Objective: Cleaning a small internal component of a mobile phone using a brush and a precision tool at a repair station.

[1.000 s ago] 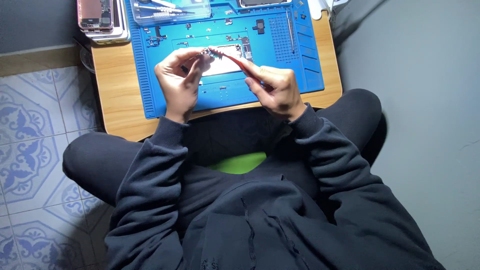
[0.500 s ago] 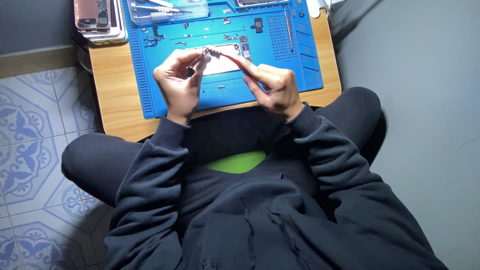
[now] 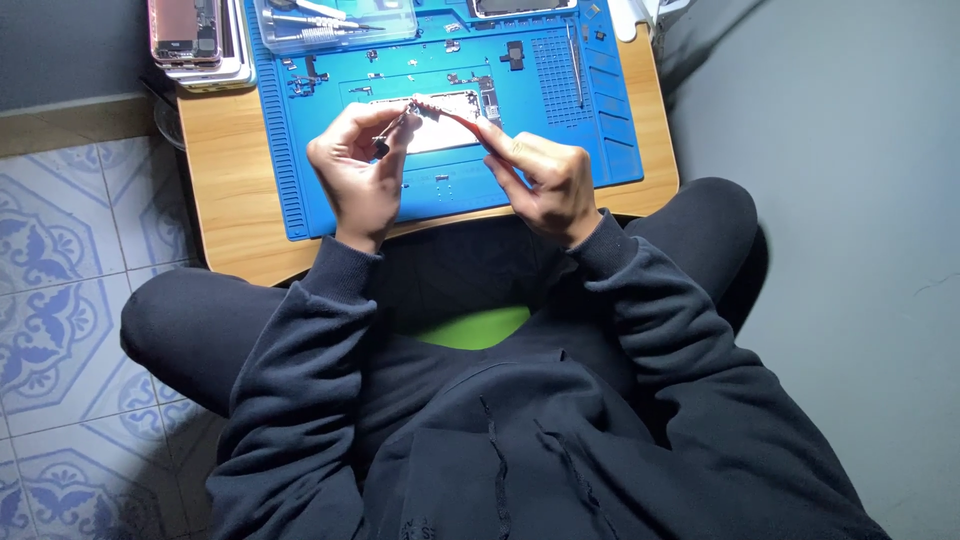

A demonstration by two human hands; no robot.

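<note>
Two hands met over the blue work mat (image 3: 300, 190), w/ a small dark part (image 3: 385, 142) pinched in the left hand (image 3: 358, 170) between thumb and fingertips, held just above the mat's near-centre. Can't tell what kind of part; too small. The right hand (image 3: 540, 175) was closed round a red-handled tool (image 3: 462, 116), prob. tweezers or a fine driver, tip angled up-left and ending right by the part; touching or not, can't tell. Directly beneath the hands lay a white phone frame (image 3: 445, 125) on the mat, partly hidden by fingers. Small screws & bits were scattered across the mat's upper area. A clear plastic tray (image 3: 335, 22) w/ tools sat at the mat's far edge. A stack of phones (image 3: 195, 40) rested at the far-left corner of the wooden table (image 3: 235, 220). Dark sleeves, person seated, patterned tile floor (image 3: 60, 260) at left.
</note>
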